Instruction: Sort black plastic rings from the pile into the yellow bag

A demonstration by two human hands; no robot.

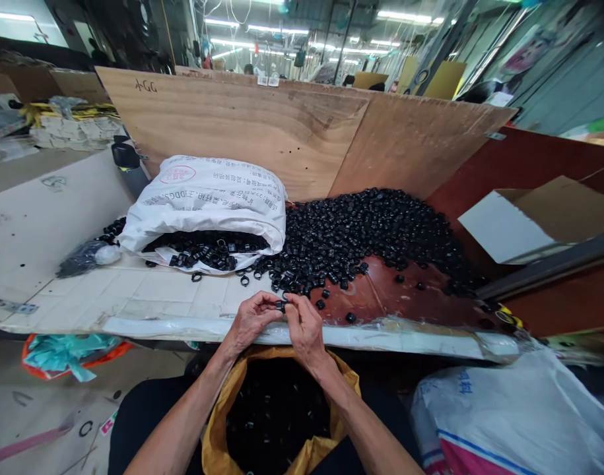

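Observation:
My left hand [252, 321] and my right hand [306, 331] meet over the table's front edge, with fingertips pinched together. Between them is a small black ring [280, 306], gripped from both sides. Just beyond my fingers spreads a large heap of black rings [361, 227], some lying loose near the edge. A white woven sack [217, 188] lies on its side to the left, its mouth facing me and spilling more of these rings. Below my wrists, a yellow sack [217, 422] stands open between my legs, with many dark pieces inside.
A wooden board [242, 125] walls off the back of the table. To the right are an open cardboard box [509, 224] and a dark bar. A tied plastic bag [86, 257] lies at left. A white bag [519, 402] sits low right, an orange-rimmed basket [29, 363] low left.

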